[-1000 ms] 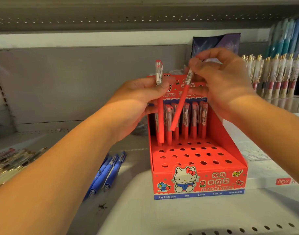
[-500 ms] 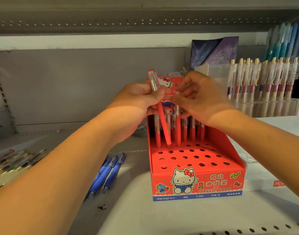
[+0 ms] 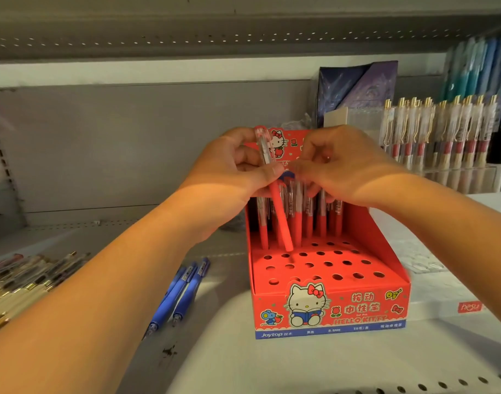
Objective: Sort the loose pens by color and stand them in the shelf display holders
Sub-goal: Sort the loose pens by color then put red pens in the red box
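Left hand [image 3: 229, 169] pinches a red pen [image 3: 280, 217] over the holder [image 3: 357, 308]'s rear holes, likely needing straight lowering; right hand [image 3: 346, 166]'s hold unclear.

The display box [image 3: 272, 301] is bright red, with a white cartoon cat that wears a red bow, a small blue mouse, and a blue band with white letters along its near bottom edge. The red pens [image 3: 298, 226] standing in it and the tilted pen [image 3: 280, 220] have red barrels and clear tops. On the left lie dark blue pens [image 3: 175, 294] and cream pens [image 3: 22, 282] with gold parts. The shelf [image 3: 272, 365] is pale grey.
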`<action>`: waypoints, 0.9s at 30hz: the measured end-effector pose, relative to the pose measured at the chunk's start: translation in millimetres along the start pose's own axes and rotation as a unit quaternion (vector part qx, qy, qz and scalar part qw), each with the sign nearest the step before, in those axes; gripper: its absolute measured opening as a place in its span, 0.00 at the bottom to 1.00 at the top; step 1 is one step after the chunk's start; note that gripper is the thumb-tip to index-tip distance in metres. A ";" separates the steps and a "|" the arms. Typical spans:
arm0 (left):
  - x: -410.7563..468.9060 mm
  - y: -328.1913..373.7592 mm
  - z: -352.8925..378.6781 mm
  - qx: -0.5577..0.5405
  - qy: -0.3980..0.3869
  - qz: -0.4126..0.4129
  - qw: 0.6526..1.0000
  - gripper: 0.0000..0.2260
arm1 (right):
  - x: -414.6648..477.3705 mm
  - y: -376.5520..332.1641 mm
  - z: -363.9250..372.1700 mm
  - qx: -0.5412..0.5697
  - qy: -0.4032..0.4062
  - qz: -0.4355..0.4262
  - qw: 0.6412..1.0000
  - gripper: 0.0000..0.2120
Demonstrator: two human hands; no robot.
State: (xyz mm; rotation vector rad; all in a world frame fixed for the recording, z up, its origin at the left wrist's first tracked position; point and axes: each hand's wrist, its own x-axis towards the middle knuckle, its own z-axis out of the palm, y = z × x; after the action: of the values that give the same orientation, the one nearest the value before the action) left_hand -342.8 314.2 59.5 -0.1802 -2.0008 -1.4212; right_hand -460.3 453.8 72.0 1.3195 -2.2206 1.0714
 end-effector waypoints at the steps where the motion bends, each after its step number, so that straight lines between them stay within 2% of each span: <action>1: -0.2 0.6 -0.1 -0.004 0.006 0.003 1.000 0.15 | -1.7 -1.5 -0.1 -0.011 -0.021 0.003 1.000 0.14; 3: -0.7 2.0 -0.5 -0.002 0.020 0.011 1.000 0.19 | -3.9 -3.4 1.4 -0.032 -0.043 0.007 0.999 0.17; 5: -1.0 3.0 -0.7 0.010 0.028 0.019 0.999 0.23 | -3.4 -5.7 0.0 -0.074 0.015 -0.021 0.997 0.17; 6: -1.3 3.4 -0.3 0.018 0.027 0.023 0.999 0.25 | -3.4 -8.5 -0.5 -0.045 0.049 -0.038 0.997 0.15; 7: -1.5 3.6 0.4 0.025 0.023 0.024 0.999 0.25 | -3.6 -12.1 -1.3 0.035 0.064 -0.048 0.996 0.11; 9: -2.4 3.5 3.2 0.027 0.008 0.022 0.999 0.26 | -6.2 -20.7 -0.9 0.227 0.043 -0.038 0.972 0.07; 11: -3.6 2.8 5.9 0.021 -0.008 0.016 1.000 0.26 | -8.2 -21.4 2.3 0.287 0.012 -0.047 0.957 0.08; 15: -4.4 3.0 5.8 0.031 -0.018 0.002 0.999 0.24 | -5.4 -17.5 1.6 0.281 0.007 -0.039 0.959 0.10; 19: 2.0 2.5 -3.3 0.109 0.056 -0.016 0.992 0.21 | 0.6 -12.8 -6.3 0.312 0.044 0.008 0.949 0.08; 22: 2.6 -4.9 -10.2 0.178 0.077 -0.102 0.976 0.15 | 5.3 -4.2 -11.9 0.268 0.073 0.037 0.960 0.08; 25: -1.6 -11.2 -10.6 0.187 0.033 -0.218 0.957 0.10 | 8.3 4.6 -12.8 0.187 0.086 0.052 0.977 0.09; 27: -4.5 -12.2 -8.9 0.177 -0.005 -0.259 0.949 0.09 | 8.6 7.6 -9.4 0.172 0.085 0.061 0.980 0.10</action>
State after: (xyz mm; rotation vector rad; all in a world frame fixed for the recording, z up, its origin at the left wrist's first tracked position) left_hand -341.2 302.7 48.9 0.5351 -2.3775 -1.3179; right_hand -472.0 457.8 80.2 1.1752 -2.0772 1.6086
